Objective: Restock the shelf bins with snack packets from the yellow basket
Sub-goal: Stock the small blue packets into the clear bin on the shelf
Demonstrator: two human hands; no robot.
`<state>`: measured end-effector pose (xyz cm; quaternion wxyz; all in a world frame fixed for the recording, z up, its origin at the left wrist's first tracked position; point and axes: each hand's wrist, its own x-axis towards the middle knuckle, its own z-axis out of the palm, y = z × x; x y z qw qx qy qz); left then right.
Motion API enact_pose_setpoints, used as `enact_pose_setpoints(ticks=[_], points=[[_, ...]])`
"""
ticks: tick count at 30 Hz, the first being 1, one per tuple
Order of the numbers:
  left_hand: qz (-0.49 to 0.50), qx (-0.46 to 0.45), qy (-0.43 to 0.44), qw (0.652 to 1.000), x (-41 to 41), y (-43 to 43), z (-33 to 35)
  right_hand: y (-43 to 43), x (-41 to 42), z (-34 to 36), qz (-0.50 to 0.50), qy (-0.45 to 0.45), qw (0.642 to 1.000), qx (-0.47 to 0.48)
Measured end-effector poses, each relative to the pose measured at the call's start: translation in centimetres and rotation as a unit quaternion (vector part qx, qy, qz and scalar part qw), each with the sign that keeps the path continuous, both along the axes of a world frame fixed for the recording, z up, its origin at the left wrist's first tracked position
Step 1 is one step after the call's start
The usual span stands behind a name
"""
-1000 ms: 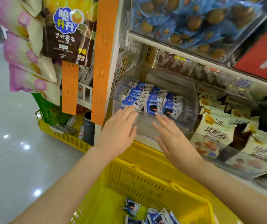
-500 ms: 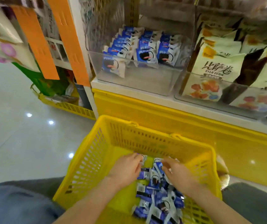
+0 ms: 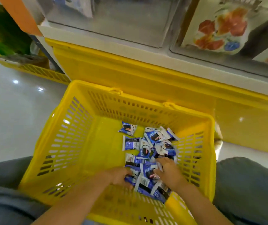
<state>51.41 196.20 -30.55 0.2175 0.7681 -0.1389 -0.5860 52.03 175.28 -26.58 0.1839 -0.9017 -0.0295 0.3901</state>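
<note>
The clear plastic shelf bin [image 3: 113,21] you are filling sits on the shelf above, at the top of the view, well apart from your hands. Plan on a handful you can lift that far without shedding any.

The yellow slotted plastic basket [image 3: 74,143] stands on the floor between your knees. Its stock, the blue-and-white snack packets [image 3: 152,143], lies in a loose heap along the right side of the basket floor; the left half of the floor is bare.

Your left hand [image 3: 118,176] is at the near edge of the heap with its fingers curled round a few packets. Your right hand [image 3: 169,172] lies on top of the heap with the fingers reaching forward. I cannot tell whether it has pinched anything.

Scoop from both sides toward the middle, so the packets stack flat between your palms. They look slick and will likely slide, so square them before lifting.

One stray packet [image 3: 127,128] lies apart at the far left of the heap. Leave it for a later handful.
</note>
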Motion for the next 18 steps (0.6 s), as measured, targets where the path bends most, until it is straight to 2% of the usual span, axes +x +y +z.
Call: enact_pose_setpoints(ticks=[2, 7, 11, 15, 18], points=[[-0.003, 0.006, -0.008, 1.000, -0.1, -0.3, -0.5, -0.2, 0.3, -0.1, -0.026, 0.019, 0.999, 0.009], [-0.003, 0.008, -0.053, 0.999, 0.2, -0.3, -0.9, 0.2, 0.2, -0.1, 0.028, 0.023, 0.999, -0.027], [0.003, 0.017, -0.069, 0.997, 1.1, 1.0, -0.1, 0.6, 0.4, 0.3, 0.013, 0.015, 1.000, -0.016], [0.121, 0.005, -0.075, 0.990, 1.9, 2.5, 1.7, 0.8, 0.4, 1.0, -0.022, 0.005, 1.000, 0.000], [0.236, -0.027, -0.091, 0.967, 2.0, 3.2, 3.1, 0.8, 0.3, 2.2, -0.097, -0.005, 0.995, 0.033]])
